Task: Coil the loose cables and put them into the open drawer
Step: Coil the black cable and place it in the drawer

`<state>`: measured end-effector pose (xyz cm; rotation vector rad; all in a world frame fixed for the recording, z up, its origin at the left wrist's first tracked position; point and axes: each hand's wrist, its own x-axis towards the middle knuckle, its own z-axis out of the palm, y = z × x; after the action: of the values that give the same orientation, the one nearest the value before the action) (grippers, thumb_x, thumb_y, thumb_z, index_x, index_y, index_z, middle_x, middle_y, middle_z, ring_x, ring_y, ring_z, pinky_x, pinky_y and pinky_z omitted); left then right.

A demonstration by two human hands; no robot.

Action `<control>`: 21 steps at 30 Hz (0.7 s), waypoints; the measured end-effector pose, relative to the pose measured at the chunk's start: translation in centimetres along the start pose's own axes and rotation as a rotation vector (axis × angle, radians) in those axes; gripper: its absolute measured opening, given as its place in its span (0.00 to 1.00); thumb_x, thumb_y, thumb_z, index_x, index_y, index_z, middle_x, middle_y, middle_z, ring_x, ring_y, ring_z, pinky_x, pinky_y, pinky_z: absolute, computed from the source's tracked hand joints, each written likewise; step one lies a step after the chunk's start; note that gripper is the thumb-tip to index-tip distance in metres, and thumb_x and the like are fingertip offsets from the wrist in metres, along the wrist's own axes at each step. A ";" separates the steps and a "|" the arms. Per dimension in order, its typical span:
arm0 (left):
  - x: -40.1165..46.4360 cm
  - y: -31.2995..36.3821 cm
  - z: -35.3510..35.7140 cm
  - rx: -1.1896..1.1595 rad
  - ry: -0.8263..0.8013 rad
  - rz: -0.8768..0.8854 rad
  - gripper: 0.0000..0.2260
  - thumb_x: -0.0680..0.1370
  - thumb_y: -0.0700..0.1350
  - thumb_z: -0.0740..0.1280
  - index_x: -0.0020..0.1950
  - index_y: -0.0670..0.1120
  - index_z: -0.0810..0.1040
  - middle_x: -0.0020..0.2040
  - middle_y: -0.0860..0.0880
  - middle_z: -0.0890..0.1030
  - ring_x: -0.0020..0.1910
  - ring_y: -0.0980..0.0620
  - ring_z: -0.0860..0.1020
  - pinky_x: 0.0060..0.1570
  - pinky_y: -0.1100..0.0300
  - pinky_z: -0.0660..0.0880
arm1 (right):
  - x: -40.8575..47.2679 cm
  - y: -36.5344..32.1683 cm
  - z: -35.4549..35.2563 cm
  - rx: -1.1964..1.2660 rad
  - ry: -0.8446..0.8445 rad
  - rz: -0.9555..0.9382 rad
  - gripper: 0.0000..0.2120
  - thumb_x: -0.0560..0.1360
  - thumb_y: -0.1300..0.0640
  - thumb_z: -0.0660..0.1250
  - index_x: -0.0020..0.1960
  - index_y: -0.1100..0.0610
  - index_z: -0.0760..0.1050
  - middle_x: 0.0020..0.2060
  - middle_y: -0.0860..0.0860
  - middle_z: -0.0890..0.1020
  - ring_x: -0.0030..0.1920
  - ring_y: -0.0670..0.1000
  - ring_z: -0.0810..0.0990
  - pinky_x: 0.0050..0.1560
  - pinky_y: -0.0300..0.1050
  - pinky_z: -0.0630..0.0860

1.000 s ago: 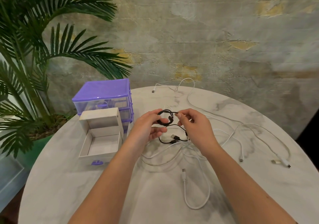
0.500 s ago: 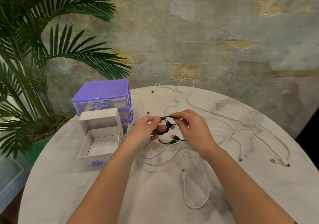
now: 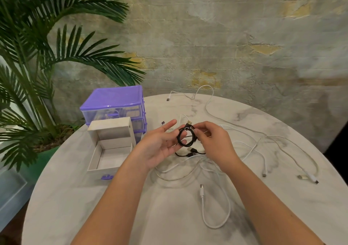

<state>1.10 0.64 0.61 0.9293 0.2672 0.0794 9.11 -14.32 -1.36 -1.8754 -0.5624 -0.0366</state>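
A short black cable (image 3: 185, 137) is wound into a small coil above the table's middle. My right hand (image 3: 211, 141) pinches that coil at its right side. My left hand (image 3: 160, 143) is spread, palm up, just left of the coil, its fingertips touching the coil's lower edge. The cable's free plug end (image 3: 191, 151) hangs down to the table. Several loose white cables (image 3: 244, 143) lie spread over the table. The open white drawer (image 3: 98, 160) with a purple handle lies pulled out at the left, with nothing in it.
A purple drawer unit (image 3: 113, 103) stands behind the open drawer. A palm plant (image 3: 37, 65) fills the left side. One white cable loops near the table's front (image 3: 216, 216). The round marble table (image 3: 94, 207) ends at a wall behind.
My left hand has let go and spread its fingers. The black coil has turned upright in my right hand, and more of the cable is wound in.
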 end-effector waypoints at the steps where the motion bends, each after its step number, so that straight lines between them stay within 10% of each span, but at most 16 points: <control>1: 0.0 -0.1 0.0 0.015 0.003 0.022 0.17 0.78 0.29 0.61 0.65 0.43 0.72 0.56 0.41 0.83 0.48 0.47 0.83 0.51 0.51 0.81 | 0.0 -0.1 -0.1 0.058 0.002 0.029 0.06 0.77 0.61 0.67 0.48 0.52 0.81 0.41 0.47 0.84 0.41 0.45 0.80 0.42 0.31 0.74; 11: 0.3 -0.6 0.6 0.390 0.153 0.279 0.18 0.78 0.28 0.61 0.63 0.44 0.77 0.53 0.44 0.84 0.43 0.55 0.83 0.49 0.65 0.79 | -0.2 -1.0 -0.6 0.764 -0.162 0.333 0.09 0.77 0.67 0.66 0.56 0.63 0.76 0.41 0.57 0.85 0.41 0.54 0.85 0.44 0.44 0.81; 21: 0.3 -1.5 1.2 0.538 0.228 0.436 0.16 0.77 0.29 0.63 0.60 0.44 0.79 0.51 0.46 0.84 0.51 0.52 0.83 0.57 0.60 0.77 | -0.5 -1.6 -0.4 0.819 -0.421 0.415 0.13 0.79 0.61 0.63 0.62 0.65 0.74 0.49 0.61 0.83 0.49 0.57 0.83 0.57 0.54 0.79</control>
<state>1.61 -1.16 0.04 1.5072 0.2988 0.5383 8.12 -14.48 0.06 -1.1507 -0.3686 0.7658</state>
